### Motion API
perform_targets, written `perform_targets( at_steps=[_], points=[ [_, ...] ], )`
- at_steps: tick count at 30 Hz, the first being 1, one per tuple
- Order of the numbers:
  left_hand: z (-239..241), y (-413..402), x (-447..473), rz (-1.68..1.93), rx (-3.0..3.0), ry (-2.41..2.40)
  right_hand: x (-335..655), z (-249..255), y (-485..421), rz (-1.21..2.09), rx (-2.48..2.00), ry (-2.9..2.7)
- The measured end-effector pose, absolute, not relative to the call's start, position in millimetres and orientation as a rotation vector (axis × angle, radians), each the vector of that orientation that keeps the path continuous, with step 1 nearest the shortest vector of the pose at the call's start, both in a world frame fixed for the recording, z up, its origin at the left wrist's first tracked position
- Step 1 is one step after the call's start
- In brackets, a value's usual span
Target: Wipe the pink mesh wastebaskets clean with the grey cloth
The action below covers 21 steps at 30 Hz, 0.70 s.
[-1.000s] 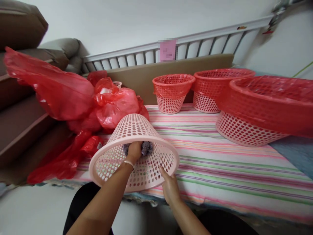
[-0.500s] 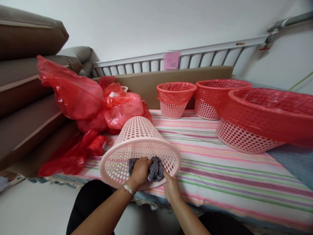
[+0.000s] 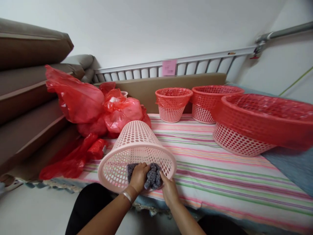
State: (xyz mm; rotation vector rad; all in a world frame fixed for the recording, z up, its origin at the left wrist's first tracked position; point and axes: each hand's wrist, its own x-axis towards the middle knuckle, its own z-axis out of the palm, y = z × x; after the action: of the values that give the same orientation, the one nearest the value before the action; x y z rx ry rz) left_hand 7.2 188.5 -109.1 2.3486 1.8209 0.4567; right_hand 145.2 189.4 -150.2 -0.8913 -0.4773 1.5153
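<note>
A pale pink plastic basket (image 3: 137,147) with round holes lies on its side, its mouth facing me. My left hand (image 3: 140,178), with a light band at the wrist, is closed on a dark grey cloth (image 3: 154,176) just inside the basket's lower wall. The cloth bunches out on both sides of the fingers. At the lower right of the mouth, my right hand (image 3: 169,191) grips the basket's rim, its thumb along the edge near the cloth. Some fingers of that hand are hidden behind the rim.
Three baskets lined with red plastic bags, a small one (image 3: 171,112), another (image 3: 204,111) and a large one (image 3: 242,140), stand right on a striped sheet (image 3: 210,173). Filled red bags (image 3: 124,112) and a red bag roll (image 3: 97,149) lie left, beside stacked brown cushions (image 3: 26,107).
The whole scene has shifted slightly down and left as my view moved. My left hand stays on the cloth inside the basket, and my right hand keeps the rim.
</note>
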Motion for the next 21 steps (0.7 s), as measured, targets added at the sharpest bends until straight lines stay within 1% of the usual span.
perform_targets(
  at_steps=[9,13,15,19,21],
  points=[
    [-111,189,7,0.465,2.362,1.832,144,-153,189,1.538,-0.885,-0.465],
    [-113,190,6,0.446,2.370,1.837,151,-145,191,1.558,-0.870,-0.510],
    [-114,191,6,0.431,2.374,1.836,162,-138,196,1.518,-0.903,-0.612],
    [-116,192,6,0.404,2.381,1.833,182,-130,205,1.328,-1.071,-0.878],
    [-116,192,7,0.387,2.382,1.833,184,-132,206,1.329,-1.095,-0.900]
  ],
)
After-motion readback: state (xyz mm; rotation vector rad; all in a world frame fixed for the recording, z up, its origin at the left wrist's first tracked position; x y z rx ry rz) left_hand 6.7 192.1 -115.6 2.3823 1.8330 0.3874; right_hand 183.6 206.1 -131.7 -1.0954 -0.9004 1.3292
